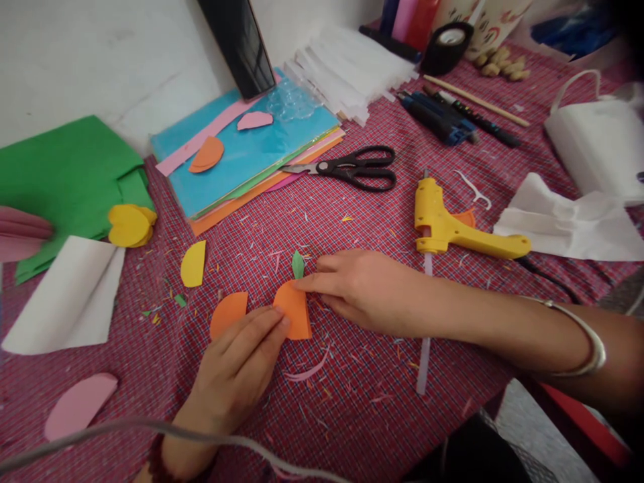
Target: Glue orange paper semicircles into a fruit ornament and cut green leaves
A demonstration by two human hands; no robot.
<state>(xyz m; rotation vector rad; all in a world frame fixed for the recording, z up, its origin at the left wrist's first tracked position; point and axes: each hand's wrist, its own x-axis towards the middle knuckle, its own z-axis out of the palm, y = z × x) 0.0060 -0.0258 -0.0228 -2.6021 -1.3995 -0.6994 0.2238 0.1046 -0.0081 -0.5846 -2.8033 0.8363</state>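
Note:
A folded orange paper piece (298, 310) with one rounded side lies on the checked cloth, a small green paper leaf (298, 264) at its top edge. My left hand (241, 372) has its fingers together, their tips on the orange piece's left side; its thumb is hidden. From the right, my right hand (355, 288) touches the top of that piece with a stretched index fingertip, near the leaf's base. Its other fingers are bent and hold nothing that I can see. A second orange half-round (229, 313) is partly behind my left fingers. A yellow half-round (194, 264) lies farther left.
A yellow glue gun (443, 225) with a glue stick lies beyond my right forearm. Black-handled scissors (357, 168) rest by the coloured paper stack (226, 168). Green sheets (65, 174) and a pink piece (80, 406) are left. A grey cable (201, 436) crosses the front.

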